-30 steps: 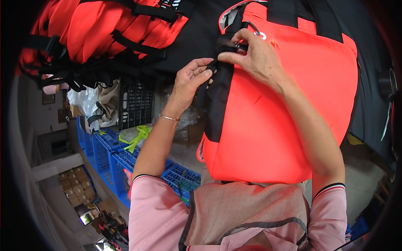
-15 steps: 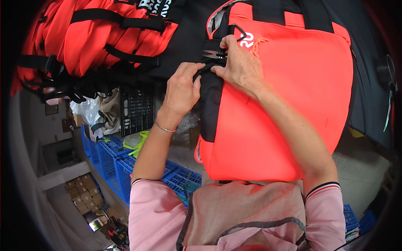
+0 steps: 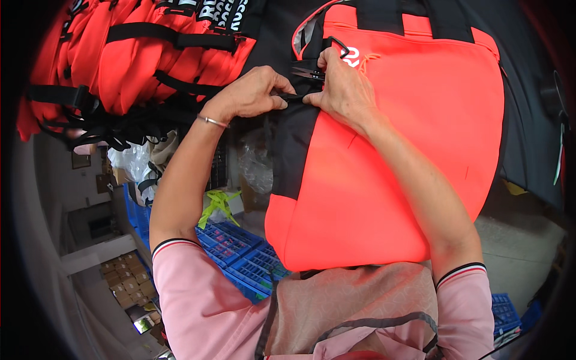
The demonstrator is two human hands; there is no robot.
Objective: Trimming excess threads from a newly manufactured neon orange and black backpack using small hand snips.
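Observation:
A bright red-orange bag (image 3: 408, 144) with black straps and a black side panel (image 3: 294, 153) lies in front of me. Its left edge lies beneath both hands. My right hand (image 3: 347, 90) is closed around small thread snips (image 3: 308, 73), their pointed blades facing left; palm and fingers cover the handle. Thumb and fingers of my left hand (image 3: 252, 92) pinch a black strap (image 3: 293, 98) at the bag's side, just below the blades. A tuft of loose orange thread (image 3: 371, 58) lies on the bag beside my right hand.
At the upper left is a heap of similar red-orange bags (image 3: 141, 66) with dangling black straps. Blue plastic crates (image 3: 231, 243) stand below, with a yellow-green strip (image 3: 217, 207) and clear plastic (image 3: 255, 159) near them. Stacked cardboard boxes (image 3: 127, 279) are farther off at lower left.
My left hand has turned more sideways, its forearm and elbow swinging out to the left. The bag's lower left corner has shifted left. My right hand stays nearly in place with the snips.

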